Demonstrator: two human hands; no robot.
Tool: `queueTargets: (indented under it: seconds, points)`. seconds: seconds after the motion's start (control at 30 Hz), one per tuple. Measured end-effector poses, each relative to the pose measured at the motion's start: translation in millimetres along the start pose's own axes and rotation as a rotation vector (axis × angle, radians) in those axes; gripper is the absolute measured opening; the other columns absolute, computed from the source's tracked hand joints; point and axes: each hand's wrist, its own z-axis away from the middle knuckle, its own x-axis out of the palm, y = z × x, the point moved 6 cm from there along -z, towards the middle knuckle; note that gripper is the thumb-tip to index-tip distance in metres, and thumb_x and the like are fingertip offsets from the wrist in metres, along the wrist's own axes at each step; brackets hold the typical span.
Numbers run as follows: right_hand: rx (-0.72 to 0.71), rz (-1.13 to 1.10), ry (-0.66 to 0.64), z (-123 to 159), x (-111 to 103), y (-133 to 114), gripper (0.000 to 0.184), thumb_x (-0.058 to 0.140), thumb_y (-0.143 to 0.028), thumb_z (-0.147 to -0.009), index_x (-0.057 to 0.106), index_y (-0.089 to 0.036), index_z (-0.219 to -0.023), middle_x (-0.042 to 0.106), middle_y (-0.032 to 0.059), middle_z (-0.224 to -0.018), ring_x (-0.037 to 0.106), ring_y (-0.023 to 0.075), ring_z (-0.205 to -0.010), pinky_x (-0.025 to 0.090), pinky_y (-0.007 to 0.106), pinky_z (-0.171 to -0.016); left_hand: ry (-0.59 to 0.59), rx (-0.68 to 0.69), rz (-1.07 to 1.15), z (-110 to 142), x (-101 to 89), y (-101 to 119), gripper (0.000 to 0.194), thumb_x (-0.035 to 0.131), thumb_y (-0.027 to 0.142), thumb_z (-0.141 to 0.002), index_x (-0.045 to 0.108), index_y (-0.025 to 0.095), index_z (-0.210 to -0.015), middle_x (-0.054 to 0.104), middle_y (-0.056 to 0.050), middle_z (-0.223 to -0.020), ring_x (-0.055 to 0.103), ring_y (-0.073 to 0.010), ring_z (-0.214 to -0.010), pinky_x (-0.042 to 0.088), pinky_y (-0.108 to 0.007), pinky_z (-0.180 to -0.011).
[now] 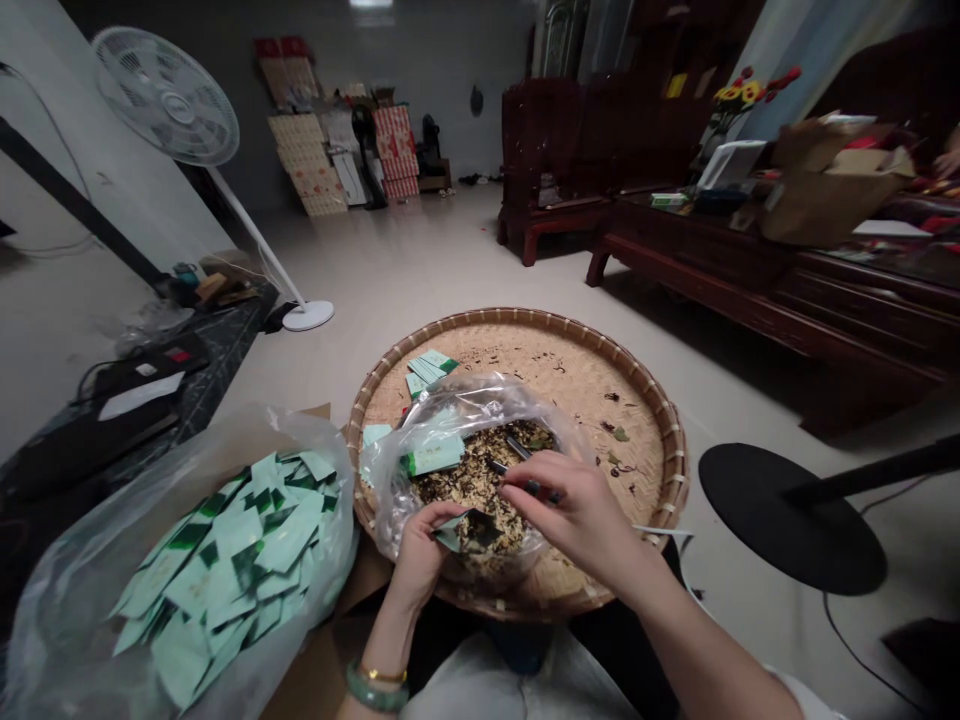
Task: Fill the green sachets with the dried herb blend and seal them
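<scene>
My left hand [421,548] is closed on a small green packet [450,534], whose dark mouth appears to gape over the loose mix. In my right hand [574,505] is a dark two-armed tool [517,448] that looks like tongs; its tips are over the mix. The dried tea-like mix [465,485], pale and dark bits with some leaves, fills a clear plastic bag [390,455] in a round woven bamboo tray [671,440]. A stack of green packets [437,455] rests on the mix at its left. More green packets [429,368] lie on the tray behind the bag.
Left of the tray, a large plastic bag [60,590] holds many filled-looking green packets [232,560]. A white standing fan [307,315] is farther left. At right are a black round stand base [787,520] and a dark wooden table [750,270]. Stacked boxes [307,160] stand behind.
</scene>
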Motion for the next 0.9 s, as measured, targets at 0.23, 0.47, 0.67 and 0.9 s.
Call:
queueTargets:
  seconds: [0.23,0.47,0.67,0.9]
  points:
    - [0.007,-0.095,-0.067,3,19,14,0.026,0.046,-0.022,-0.092,0.061,-0.02,-0.112,0.065,0.007,-0.103,0.06,0.0159,-0.095,0.047,0.031,-0.084,0.022,-0.051,0.076,2,0.0,-6,0.036,0.084,0.012,-0.046,0.069,0.013,-0.078,0.072,-0.003,-0.072,0.065,-0.0172,-0.07,0.052,-0.027,-0.069]
    - [-0.016,-0.099,-0.091,-4,26,23,0.012,0.061,-0.027,-0.083,0.067,-0.017,-0.085,0.064,0.004,-0.084,0.058,0.0152,-0.079,0.046,0.028,-0.071,-0.089,-0.165,0.164,13,23.1,4,0.04,0.08,0.037,-0.059,0.07,0.013,-0.089,0.072,-0.008,-0.084,0.067,-0.0192,-0.072,0.056,-0.028,-0.062]
    - [0.261,-0.374,0.02,-11,31,63,0.018,0.068,-0.031,-0.073,0.064,-0.015,-0.065,0.062,0.0004,-0.062,0.052,0.0109,-0.057,0.04,0.022,-0.053,-0.111,-0.207,0.076,15,24.3,3,0.048,0.073,0.053,-0.063,0.072,0.011,-0.084,0.072,-0.011,-0.078,0.068,-0.0237,-0.073,0.056,-0.031,-0.06]
    - [0.361,-0.651,0.023,-9,51,73,0.024,0.074,-0.029,-0.06,0.064,-0.015,-0.078,0.057,-0.0032,-0.064,0.048,0.009,-0.055,0.039,0.021,-0.052,-0.101,-0.08,-0.066,2,23.7,18,0.043,0.077,0.044,-0.062,0.073,0.013,-0.091,0.074,-0.007,-0.081,0.066,-0.0206,-0.076,0.052,-0.028,-0.071]
